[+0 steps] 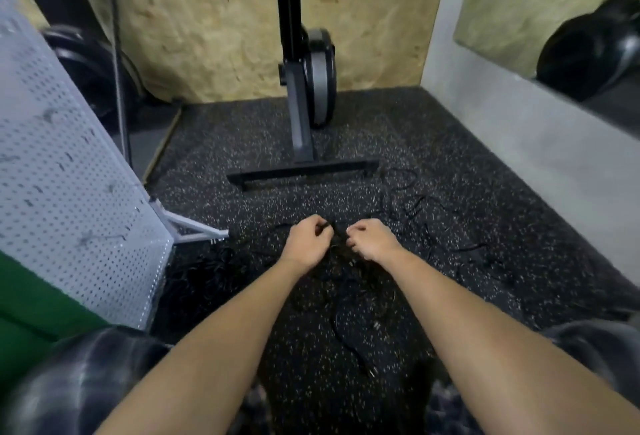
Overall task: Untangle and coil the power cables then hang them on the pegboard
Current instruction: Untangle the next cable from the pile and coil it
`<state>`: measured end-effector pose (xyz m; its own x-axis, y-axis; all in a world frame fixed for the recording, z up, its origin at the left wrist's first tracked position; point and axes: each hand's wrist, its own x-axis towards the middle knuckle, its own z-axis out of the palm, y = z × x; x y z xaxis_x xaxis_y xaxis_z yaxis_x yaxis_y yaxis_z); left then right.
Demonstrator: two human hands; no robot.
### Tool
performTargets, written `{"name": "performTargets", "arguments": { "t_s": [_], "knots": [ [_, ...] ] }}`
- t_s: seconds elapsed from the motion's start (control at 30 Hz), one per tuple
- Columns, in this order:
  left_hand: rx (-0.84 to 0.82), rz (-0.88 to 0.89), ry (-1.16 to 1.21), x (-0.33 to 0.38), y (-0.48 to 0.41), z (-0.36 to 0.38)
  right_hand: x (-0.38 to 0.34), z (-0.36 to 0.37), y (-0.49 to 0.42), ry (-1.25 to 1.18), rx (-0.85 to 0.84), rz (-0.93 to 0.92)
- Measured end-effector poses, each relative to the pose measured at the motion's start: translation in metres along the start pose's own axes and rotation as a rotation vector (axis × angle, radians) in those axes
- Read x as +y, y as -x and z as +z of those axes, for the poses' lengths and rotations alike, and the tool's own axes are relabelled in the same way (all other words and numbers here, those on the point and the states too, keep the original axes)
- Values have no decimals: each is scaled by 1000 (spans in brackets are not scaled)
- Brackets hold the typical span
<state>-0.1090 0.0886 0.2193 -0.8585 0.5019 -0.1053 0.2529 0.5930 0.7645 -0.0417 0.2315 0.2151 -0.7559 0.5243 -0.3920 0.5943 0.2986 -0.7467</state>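
Note:
A tangle of thin black power cables lies on the speckled black rubber floor in front of me, hard to tell apart from the floor. My left hand and my right hand are close together above the tangle, each pinching a strand of black cable with the knot between them. More loose black cable loops spread to the right, and another heap lies at the pegboard's foot. The white pegboard stands tilted at the left with a few hooks on it.
A black and grey exercise machine stands straight ahead, its base bar across the floor. Chipboard wall behind, grey wall at right. The pegboard's white foot juts toward the hands. My knees show at bottom left and right.

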Motion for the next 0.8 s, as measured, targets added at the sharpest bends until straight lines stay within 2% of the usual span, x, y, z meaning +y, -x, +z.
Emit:
{"name": "performTargets", "arguments": {
  "t_s": [0.13, 0.23, 0.37, 0.47, 0.53, 0.6, 0.67, 0.8],
  "knots": [
    [13, 186, 21, 62, 9, -54, -51, -36, 28, -222, -12, 26],
    [-13, 351, -74, 96, 24, -84, -90, -62, 50, -435, -27, -14],
    [31, 504, -163, 115, 37, -110, -131, -91, 70, -450, -25, -79],
    [61, 487, -140, 115, 34, -123, -155, -109, 74, -321, 39, -164],
    [169, 416, 22, 111, 28, -127, -163, -120, 78, -211, 74, -243],
    [260, 292, 187, 103, 16, -124, -162, -128, 86, -122, 27, -355],
    [190, 205, 233, 97, 4, -117, -159, -132, 97, -56, -68, -472],
    [45, 367, 133, 91, -15, -96, -164, -139, 105, -96, -239, -618]
  ]
}}
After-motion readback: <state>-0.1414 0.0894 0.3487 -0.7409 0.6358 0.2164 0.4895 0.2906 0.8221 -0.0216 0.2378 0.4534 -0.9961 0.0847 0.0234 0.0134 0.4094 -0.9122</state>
